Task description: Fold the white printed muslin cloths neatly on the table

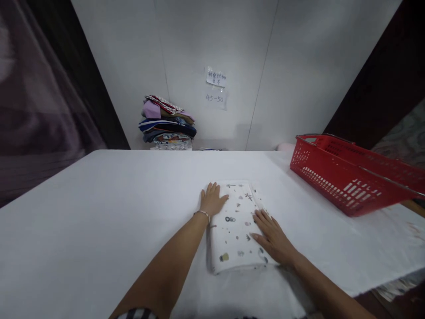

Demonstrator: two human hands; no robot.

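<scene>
A white cloth with small printed figures lies folded into a rectangle on the white-covered table. My left hand rests at its upper left edge, fingers spread and pointing away from me, with a bracelet at the wrist. Flat on the cloth's right side is my right hand, its thumb apart from the other fingers. Both palms face down and neither hand grips the cloth.
A red plastic basket stands at the table's right side. Beyond the back edge is a stack of folded clothes. Paper notes are stuck on the grey wall. A purplish curtain hangs at left.
</scene>
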